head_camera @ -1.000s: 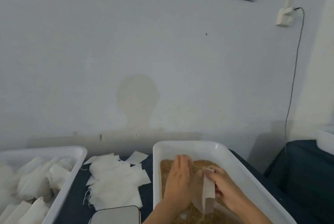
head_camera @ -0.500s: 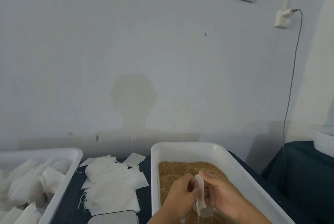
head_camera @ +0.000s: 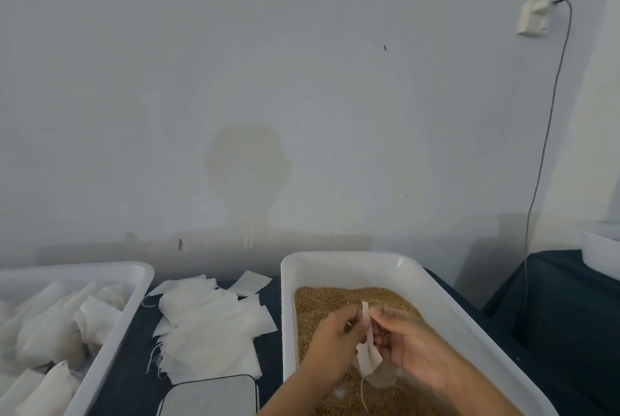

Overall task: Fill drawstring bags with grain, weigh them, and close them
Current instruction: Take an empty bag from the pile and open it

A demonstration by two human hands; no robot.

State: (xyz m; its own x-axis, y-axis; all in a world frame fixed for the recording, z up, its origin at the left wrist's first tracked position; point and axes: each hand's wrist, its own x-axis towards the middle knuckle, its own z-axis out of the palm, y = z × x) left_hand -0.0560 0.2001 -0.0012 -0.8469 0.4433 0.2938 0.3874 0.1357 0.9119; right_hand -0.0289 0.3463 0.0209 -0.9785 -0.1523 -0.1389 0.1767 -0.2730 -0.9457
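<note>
Both the left hand point(head_camera: 330, 345) and right hand point(head_camera: 414, 348) are pinching the limp, light drawstring bag point(head_camera: 369, 353) by its top, above the grain tray point(head_camera: 339, 268); fabric looks soft, so gripping near the drawstring seems best.

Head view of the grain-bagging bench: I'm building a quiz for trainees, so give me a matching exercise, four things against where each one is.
Things:
1. small bag
2. grain
3. pile of empty bags
4. scale

Places:
A. loose on the dark cloth between the two tubs
B. at the bottom edge, left of the grain tub
C. pinched between both hands, over the grain
D. inside the right-hand white tub

Pairs: 1-C, 2-D, 3-A, 4-B
</note>
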